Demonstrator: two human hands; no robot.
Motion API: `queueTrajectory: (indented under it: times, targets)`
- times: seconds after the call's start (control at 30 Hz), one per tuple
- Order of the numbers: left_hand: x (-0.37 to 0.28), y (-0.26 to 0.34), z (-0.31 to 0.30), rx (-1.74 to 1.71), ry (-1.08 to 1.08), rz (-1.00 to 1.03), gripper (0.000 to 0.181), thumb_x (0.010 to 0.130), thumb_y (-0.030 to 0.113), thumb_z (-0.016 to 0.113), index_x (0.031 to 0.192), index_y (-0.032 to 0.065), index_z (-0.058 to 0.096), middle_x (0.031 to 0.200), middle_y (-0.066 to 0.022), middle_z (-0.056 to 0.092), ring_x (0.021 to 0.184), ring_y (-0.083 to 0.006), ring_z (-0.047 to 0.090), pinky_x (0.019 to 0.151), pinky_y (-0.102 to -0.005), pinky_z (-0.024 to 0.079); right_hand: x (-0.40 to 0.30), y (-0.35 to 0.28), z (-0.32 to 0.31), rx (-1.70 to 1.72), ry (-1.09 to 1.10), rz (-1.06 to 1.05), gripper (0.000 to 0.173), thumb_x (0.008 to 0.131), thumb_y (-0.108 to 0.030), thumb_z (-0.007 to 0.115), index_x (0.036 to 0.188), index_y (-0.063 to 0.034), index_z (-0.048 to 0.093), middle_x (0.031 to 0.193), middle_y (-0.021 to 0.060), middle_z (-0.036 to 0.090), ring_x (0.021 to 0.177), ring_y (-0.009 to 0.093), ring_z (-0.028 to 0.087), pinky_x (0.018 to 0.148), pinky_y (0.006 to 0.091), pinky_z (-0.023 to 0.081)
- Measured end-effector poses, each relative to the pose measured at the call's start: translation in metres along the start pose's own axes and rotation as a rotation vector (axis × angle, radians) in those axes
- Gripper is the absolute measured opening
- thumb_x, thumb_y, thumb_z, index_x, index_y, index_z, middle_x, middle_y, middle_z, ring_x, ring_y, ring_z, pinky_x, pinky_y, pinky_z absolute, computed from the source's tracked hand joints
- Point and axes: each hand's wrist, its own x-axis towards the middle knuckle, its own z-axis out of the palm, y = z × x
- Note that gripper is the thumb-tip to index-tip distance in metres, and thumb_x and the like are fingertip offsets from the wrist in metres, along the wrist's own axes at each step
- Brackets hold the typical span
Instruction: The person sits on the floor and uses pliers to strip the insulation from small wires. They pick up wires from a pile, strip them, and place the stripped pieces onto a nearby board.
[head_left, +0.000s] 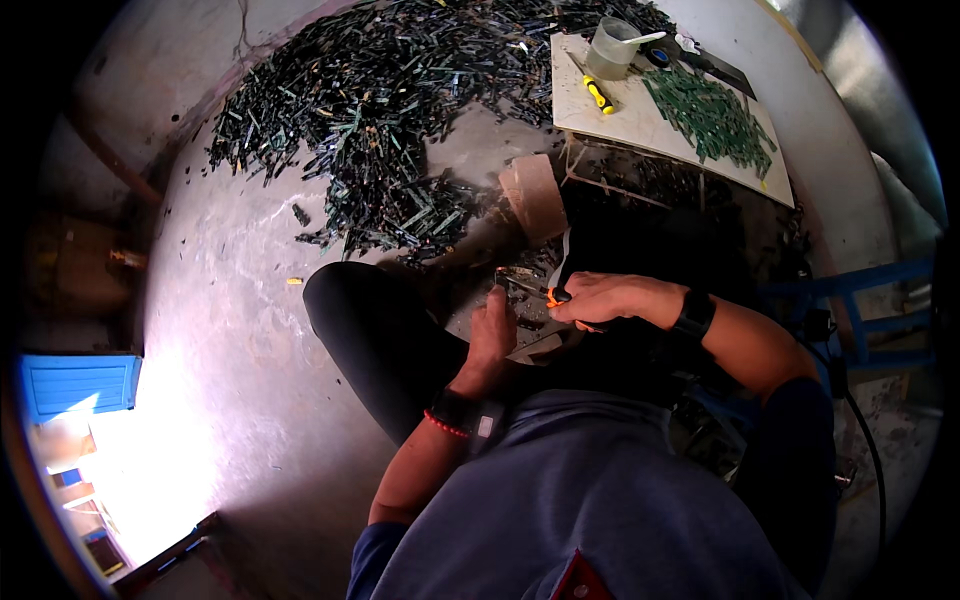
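Note:
My right hand (604, 296) is closed around the orange-and-black handles of pliers (556, 295), whose metal jaws point left towards my left hand. My left hand (493, 328) grips a small dark piece (499, 277) between thumb and fingers, right by the jaw tips. The piece is too small to name; it looks like the dark strips in the large heap (390, 165) on the floor. Whether the jaws touch it, I cannot tell. Loose dark bits lie on the floor beneath both hands.
A low board table (630, 124) at the upper right carries green strips (709, 116), a yellow-handled screwdriver (598, 96) and a clear plastic cup (613, 51). A reddish-brown block (534, 196) stands ahead of my hands. On the right are a blue metal frame (855, 307) and a black cable (870, 442).

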Motion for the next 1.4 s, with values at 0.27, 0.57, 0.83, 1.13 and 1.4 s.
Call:
queueTrajectory:
  times: [0.27,0.57,0.83,1.13,1.4]
  targets:
    - [-0.004,0.006,0.000,-0.063,-0.064,-0.079,0.051,0.091,0.049,0.039,0.055,0.0156,0.027,0.048,0.0050,0.024,0.038,-0.0081,0.021,0.038,-0.0256,0.018,0.015,0.026,0.012,0.472,-0.182,-0.057,0.035,0.089,-0.031,0.054,0.093,0.0040,0.054,0.085,0.0127,0.062,0.072,0.018,0.063,0.059,0.0269,0.050]
    - [-0.006,0.003,0.000,-0.001,-0.063,-0.042,0.053,0.090,0.054,0.039,0.055,0.0163,0.025,0.048,0.0060,0.022,0.038,-0.0076,0.020,0.037,-0.0253,0.016,0.015,0.029,0.015,0.497,-0.162,-0.078,0.033,0.088,-0.029,0.054,0.091,0.0042,0.054,0.083,0.0118,0.062,0.071,0.018,0.062,0.055,0.0289,0.049]
    - [-0.005,0.007,-0.001,-0.100,-0.059,-0.128,0.052,0.090,0.052,0.036,0.054,0.0165,0.025,0.047,0.0060,0.022,0.037,-0.0081,0.019,0.037,-0.0253,0.015,0.022,0.031,0.023,0.682,-0.167,-0.142,0.028,0.086,-0.027,0.056,0.085,0.0008,0.053,0.070,0.0054,0.056,0.056,0.014,0.054,0.049,0.0269,0.045]
    - [-0.012,0.040,-0.002,-0.413,-0.141,-0.493,0.053,0.090,0.052,0.036,0.053,0.0168,0.023,0.046,0.0060,0.020,0.037,-0.0078,0.017,0.036,-0.0246,0.014,0.023,0.032,0.022,0.319,-0.060,-0.138,0.030,0.087,-0.029,0.055,0.082,0.0004,0.057,0.078,0.0079,0.062,0.064,0.014,0.058,0.055,0.0267,0.046]
    - [-0.009,0.011,-0.004,-0.170,-0.163,-0.224,0.052,0.090,0.053,0.037,0.054,0.0164,0.026,0.047,0.0060,0.022,0.037,-0.0074,0.018,0.036,-0.0239,0.014,0.020,0.036,0.011,0.297,-0.125,-0.087,0.031,0.087,-0.029,0.054,0.089,0.0021,0.057,0.085,0.0097,0.065,0.069,0.015,0.062,0.052,0.0269,0.045]
